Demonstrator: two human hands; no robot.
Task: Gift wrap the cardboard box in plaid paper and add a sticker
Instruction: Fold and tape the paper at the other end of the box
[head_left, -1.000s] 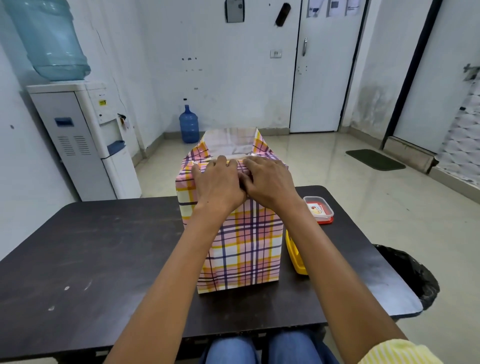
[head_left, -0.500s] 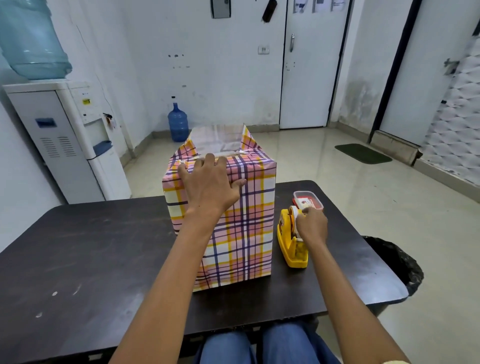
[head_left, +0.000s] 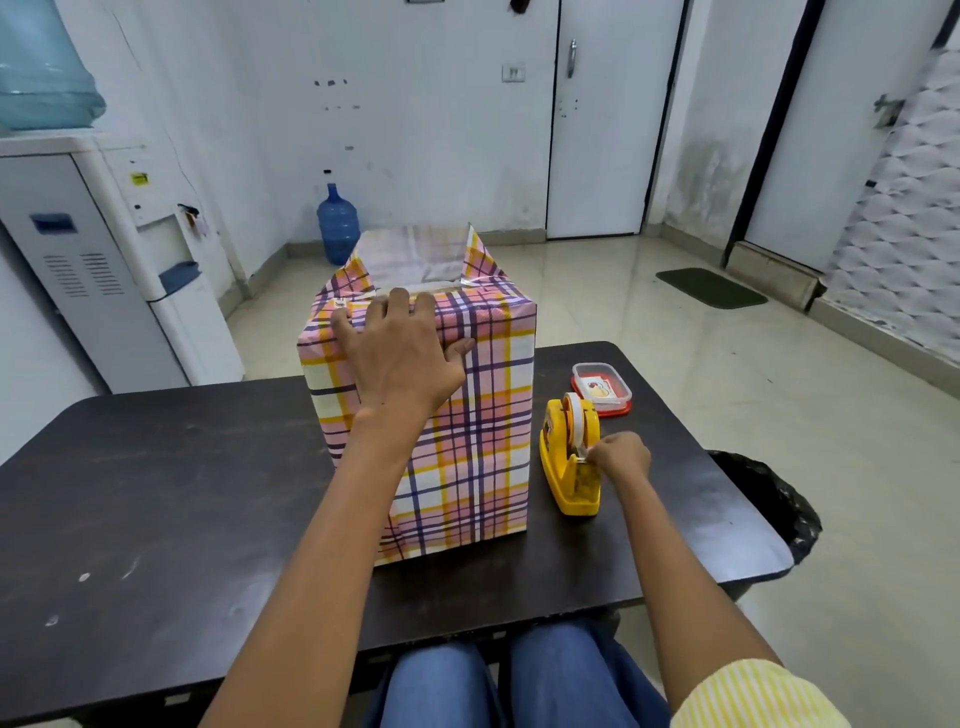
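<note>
Seated person at a dark table (head_left: 156, 493), head view. The cardboard box (head_left: 483, 415) stands upright at the table's middle, its near face and right side covered in pink, yellow and purple plaid paper (head_left: 467, 483). At the top, the far flap (head_left: 415, 257) of the paper stands up with its pale inner side showing, flanked by two pointed side folds. The left hand (head_left: 402, 356) lies flat over the box's upper near edge, fingers (head_left: 399, 301) spread and straight and pressing the folded paper down, thumb extended along the near face. Just right of the box sits a yellow tape dispenser (head_left: 571, 483), apart from it. The right hand (head_left: 621, 457) is at the dispenser's near end, fingertips curled together and pinching the free end of the tape (head_left: 575, 415). Beyond the dispenser rests a small clear container (head_left: 602, 387) with a red base; its contents cannot be identified. Background: a water dispenser (head_left: 104, 249) at left, a blue bottle (head_left: 337, 223) on the floor, and a black-lined bin (head_left: 769, 499) beside the table's right edge.
</note>
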